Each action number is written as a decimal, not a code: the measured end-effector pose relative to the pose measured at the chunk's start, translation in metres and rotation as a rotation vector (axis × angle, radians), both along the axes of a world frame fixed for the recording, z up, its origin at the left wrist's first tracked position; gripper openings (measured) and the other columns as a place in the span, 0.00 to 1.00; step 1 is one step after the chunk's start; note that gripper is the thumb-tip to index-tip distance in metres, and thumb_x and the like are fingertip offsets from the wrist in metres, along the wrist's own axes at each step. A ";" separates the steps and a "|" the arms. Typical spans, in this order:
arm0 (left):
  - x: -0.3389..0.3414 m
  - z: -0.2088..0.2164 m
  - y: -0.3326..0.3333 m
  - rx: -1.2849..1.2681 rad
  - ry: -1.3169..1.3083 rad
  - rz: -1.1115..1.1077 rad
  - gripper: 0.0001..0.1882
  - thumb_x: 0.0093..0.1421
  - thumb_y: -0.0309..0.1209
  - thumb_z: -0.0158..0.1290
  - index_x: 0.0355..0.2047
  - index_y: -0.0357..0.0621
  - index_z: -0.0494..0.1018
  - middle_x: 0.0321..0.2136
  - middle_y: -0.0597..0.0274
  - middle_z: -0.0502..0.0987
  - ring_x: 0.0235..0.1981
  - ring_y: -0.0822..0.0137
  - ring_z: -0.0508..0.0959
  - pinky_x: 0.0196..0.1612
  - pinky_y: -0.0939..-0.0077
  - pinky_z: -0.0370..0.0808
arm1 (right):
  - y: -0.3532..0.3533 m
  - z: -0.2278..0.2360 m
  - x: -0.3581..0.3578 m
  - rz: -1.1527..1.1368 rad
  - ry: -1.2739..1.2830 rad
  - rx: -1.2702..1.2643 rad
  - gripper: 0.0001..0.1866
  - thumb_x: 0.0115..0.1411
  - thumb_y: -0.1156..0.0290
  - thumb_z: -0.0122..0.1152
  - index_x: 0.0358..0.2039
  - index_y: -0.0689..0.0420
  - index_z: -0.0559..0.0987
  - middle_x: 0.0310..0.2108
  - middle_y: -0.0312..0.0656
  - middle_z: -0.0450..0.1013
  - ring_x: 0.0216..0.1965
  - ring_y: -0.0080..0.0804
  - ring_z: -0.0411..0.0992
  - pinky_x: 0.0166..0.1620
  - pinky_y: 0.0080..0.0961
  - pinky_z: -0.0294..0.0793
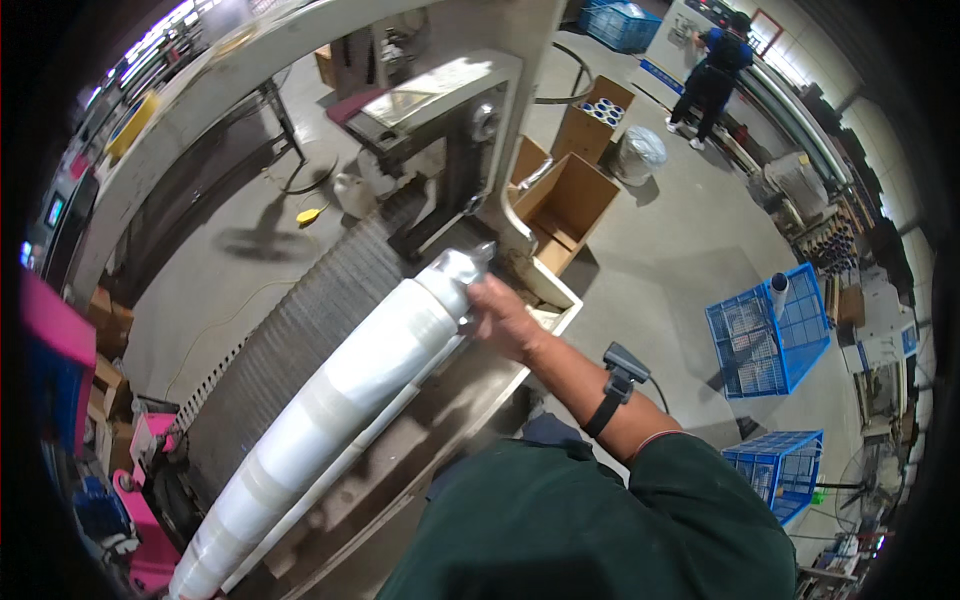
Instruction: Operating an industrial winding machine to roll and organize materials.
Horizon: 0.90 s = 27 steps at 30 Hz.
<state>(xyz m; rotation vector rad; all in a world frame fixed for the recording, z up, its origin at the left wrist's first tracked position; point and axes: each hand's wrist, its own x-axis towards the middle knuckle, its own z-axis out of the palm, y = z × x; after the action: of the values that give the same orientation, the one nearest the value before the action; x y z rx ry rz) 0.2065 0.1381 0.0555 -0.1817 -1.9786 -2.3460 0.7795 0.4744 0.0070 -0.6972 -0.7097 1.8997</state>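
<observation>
A long roll of white plastic film [325,385] lies slantwise before me, running from the lower left up toward the middle. Loose wrapping is bunched shiny at its upper end. My right hand [505,318] closes on that end, its fingers partly hidden and slightly blurred. A strapped black device sits on my right forearm. Under the roll a thin pale bar [345,455] runs parallel to it along the machine. My left hand is out of sight.
A ribbed grey bed [300,330] stretches beyond the roll, beneath a machine frame [235,65]. Pink machine parts [150,490] stand at lower left. Past my hand are an open cardboard box [565,210] and blue crates [770,335]. A person [712,75] works at the far right.
</observation>
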 end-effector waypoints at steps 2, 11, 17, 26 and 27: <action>0.033 0.006 0.025 0.011 -0.008 0.009 0.31 0.54 0.34 0.38 0.59 0.41 0.49 0.56 0.45 0.56 0.54 0.50 0.62 0.59 0.55 0.57 | 0.007 0.002 0.013 0.023 0.051 -0.046 0.31 0.53 0.62 0.61 0.52 0.59 0.59 0.46 0.42 0.65 0.45 0.30 0.67 0.44 0.36 0.73; 0.230 -0.013 0.149 0.094 -0.110 0.003 0.33 0.58 0.48 0.36 0.58 0.39 0.54 0.56 0.49 0.59 0.55 0.51 0.62 0.59 0.54 0.57 | 0.157 -0.013 0.197 -0.019 -0.037 0.184 0.32 0.50 0.62 0.63 0.53 0.61 0.64 0.45 0.42 0.67 0.46 0.30 0.65 0.50 0.27 0.64; 0.412 -0.035 0.266 0.228 -0.243 -0.111 0.38 0.58 0.58 0.37 0.58 0.40 0.55 0.56 0.53 0.60 0.56 0.54 0.62 0.58 0.54 0.58 | 0.308 0.000 0.429 -0.329 -0.619 0.276 0.25 0.53 0.62 0.58 0.49 0.62 0.68 0.40 0.41 0.70 0.42 0.28 0.69 0.45 0.25 0.68; 0.732 -0.103 0.452 0.505 -0.612 -0.587 0.27 0.54 0.34 0.53 0.53 0.38 0.59 0.51 0.54 0.66 0.52 0.57 0.66 0.59 0.59 0.59 | 0.400 -0.076 0.538 -0.301 -0.960 0.185 0.34 0.45 0.66 0.68 0.52 0.59 0.64 0.48 0.44 0.63 0.45 0.33 0.65 0.39 0.30 0.71; 0.768 -0.120 0.474 0.474 -0.651 -0.702 0.25 0.53 0.30 0.53 0.51 0.38 0.61 0.47 0.57 0.67 0.50 0.59 0.67 0.57 0.61 0.61 | 0.391 -0.088 0.541 -0.266 -0.967 0.216 0.34 0.45 0.66 0.68 0.52 0.59 0.63 0.49 0.44 0.62 0.45 0.33 0.65 0.39 0.29 0.71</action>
<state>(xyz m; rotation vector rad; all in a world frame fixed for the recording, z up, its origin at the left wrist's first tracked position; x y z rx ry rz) 0.9742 0.6117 -0.0640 -0.0958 -1.6302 -3.6424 1.3203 0.8657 -0.0811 -1.5011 -1.3048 1.1448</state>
